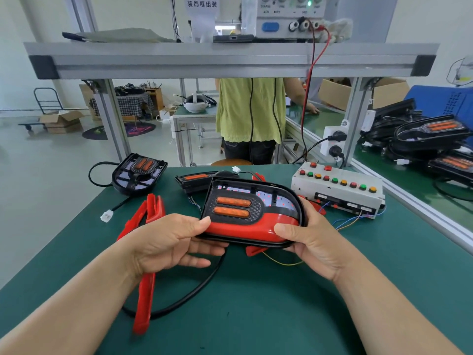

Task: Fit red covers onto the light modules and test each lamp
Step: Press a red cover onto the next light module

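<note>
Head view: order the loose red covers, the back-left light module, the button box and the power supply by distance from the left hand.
1. red covers, right beside the left hand.
2. light module, back left.
3. button box, back right.
4. power supply, on the upper shelf.

Black light module (pixel 252 201) with two amber lenses, red cover (pixel 245 228) along its near edge, tilted at centre; loose red covers (pixel 151 213) lie left.
</note>
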Available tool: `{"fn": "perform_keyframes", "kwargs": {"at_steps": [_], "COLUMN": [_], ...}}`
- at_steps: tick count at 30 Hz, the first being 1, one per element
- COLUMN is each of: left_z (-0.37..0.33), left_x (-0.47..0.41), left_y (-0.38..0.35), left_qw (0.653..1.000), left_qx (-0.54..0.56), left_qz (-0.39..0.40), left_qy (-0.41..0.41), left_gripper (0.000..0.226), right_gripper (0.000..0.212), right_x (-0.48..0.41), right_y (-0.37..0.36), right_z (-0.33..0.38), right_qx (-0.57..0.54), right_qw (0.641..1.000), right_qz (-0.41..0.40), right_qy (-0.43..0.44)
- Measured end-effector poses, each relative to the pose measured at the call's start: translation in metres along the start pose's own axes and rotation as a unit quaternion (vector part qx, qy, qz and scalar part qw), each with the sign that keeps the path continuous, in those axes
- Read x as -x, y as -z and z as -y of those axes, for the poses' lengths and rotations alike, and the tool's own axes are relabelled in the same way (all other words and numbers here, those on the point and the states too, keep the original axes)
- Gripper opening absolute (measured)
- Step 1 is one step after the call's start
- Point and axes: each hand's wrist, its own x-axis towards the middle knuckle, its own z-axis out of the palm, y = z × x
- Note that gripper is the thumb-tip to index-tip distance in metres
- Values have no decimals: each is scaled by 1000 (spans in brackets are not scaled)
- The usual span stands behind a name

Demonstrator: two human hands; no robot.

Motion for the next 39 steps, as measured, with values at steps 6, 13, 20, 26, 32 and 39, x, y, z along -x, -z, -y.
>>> {"fn": "perform_keyframes", "kwargs": {"at_steps": [6, 13, 20, 26, 32, 39], "left_z": [2, -2, -18, -15, -28, -25], "left_x": [-6, -2, 14, 20, 48, 46], "left_y": [-7, -4, 32, 80, 61, 2], "left_qw": [998, 998, 968, 903, 844, 708], "left_qx": [40, -16, -136, -235, -494, -655], "left_qz": [-37, -47, -192, -344, -199, -132], "left_qy": [-7, -27, -83, -103, 64, 230], "left_gripper": [47, 47, 53, 23, 39, 61], "right_gripper": [84, 80, 75, 75, 64, 57], "right_x": [0, -1, -2, -3, -4, -6], "right_y": [-2, -1, 5, 5, 6, 5], "right_z": [-1, -1, 1, 0, -2, -4], "right_qx": [8, -1, -24, -37, -34, -25], "right_qw": [999, 1000, 999, 999, 998, 998], "right_qz": [-33, -26, -22, -30, -42, -51], "right_qy": [6, 10, 2, -12, -20, -29]}}
